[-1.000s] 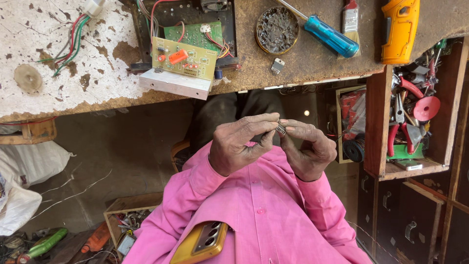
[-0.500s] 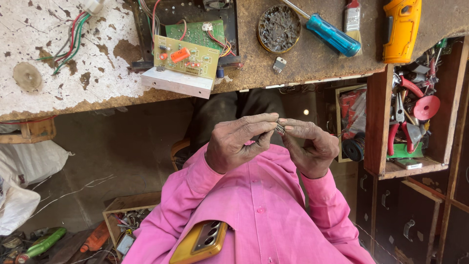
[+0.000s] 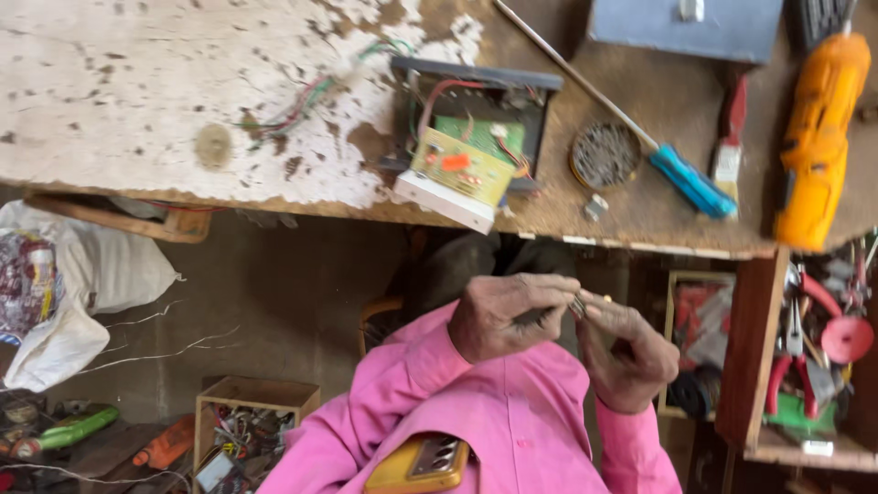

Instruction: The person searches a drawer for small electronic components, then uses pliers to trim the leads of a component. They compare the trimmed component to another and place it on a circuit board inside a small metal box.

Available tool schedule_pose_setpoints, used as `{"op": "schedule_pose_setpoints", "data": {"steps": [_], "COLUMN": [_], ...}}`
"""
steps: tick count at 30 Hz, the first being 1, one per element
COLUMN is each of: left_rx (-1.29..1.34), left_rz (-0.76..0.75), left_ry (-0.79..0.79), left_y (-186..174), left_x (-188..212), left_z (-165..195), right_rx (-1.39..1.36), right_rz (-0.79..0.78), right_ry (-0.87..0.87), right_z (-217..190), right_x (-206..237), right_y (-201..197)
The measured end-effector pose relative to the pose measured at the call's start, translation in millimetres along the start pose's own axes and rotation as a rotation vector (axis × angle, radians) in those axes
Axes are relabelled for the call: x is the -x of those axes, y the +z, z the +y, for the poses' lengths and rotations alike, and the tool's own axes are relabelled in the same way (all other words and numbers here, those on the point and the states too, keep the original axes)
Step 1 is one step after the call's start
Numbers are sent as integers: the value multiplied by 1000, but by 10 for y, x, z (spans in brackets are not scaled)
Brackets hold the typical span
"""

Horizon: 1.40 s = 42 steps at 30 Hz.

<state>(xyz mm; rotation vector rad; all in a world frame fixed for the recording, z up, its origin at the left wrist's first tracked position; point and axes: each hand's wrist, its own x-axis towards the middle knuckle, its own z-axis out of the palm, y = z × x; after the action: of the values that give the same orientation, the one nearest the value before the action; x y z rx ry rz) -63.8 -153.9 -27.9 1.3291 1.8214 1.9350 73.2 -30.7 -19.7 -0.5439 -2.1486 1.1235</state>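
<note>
View shifted since earlier frame: bench now fills upper picture, hands sit lower and further right. Pose of hands unchanged. Left hand (image 3: 508, 316) and right hand (image 3: 626, 352) meet fingertip to fingertip, both pinching small metal part (image 3: 579, 305) held between them above pink shirt (image 3: 512, 421), below bench edge (image 3: 640, 245). Open circuit board unit (image 3: 462, 165) overhangs that edge, directly above hands. Blue-handled screwdriver (image 3: 690, 180) and orange tool (image 3: 817, 137) lie right on bench. Free room left of hands; tool shelf (image 3: 805, 366) close on right.

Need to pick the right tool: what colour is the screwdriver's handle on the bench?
Blue; the screwdriver shows best in the head view.
</note>
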Motion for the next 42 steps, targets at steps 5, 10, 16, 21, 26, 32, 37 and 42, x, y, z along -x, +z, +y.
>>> {"op": "schedule_pose_setpoints", "data": {"steps": [5,10,16,21,26,32,37,42], "left_rx": [27,94,98,-12,-48,19,78,164], "left_rz": [64,74,120,94,10,-116,-180,-220], "left_ry": [-25,-90,-132,-69,-55,-82,-96,-145], "left_y": [-75,-148,-161,-136,-117,-101,-77,-32], "left_x": [16,-11,-119,-241,-340,-409,-409,-328], "left_z": [-47,-89,-105,-81,-29,9,-14,-79], "right_rx": [-121,-150,-144,-236,-313,-496,-465,-435], "right_rz": [-13,-55,-62,-43,-33,-29,-46,9], "right_ry": [31,38,48,63,69,142,154,214], "right_z": [-22,-5,93,157,218,288,338,366], "right_x": [-67,-150,-206,-222,-230,-140,-59,80], "right_y": [128,226,233,208,161,106,31,8]}}
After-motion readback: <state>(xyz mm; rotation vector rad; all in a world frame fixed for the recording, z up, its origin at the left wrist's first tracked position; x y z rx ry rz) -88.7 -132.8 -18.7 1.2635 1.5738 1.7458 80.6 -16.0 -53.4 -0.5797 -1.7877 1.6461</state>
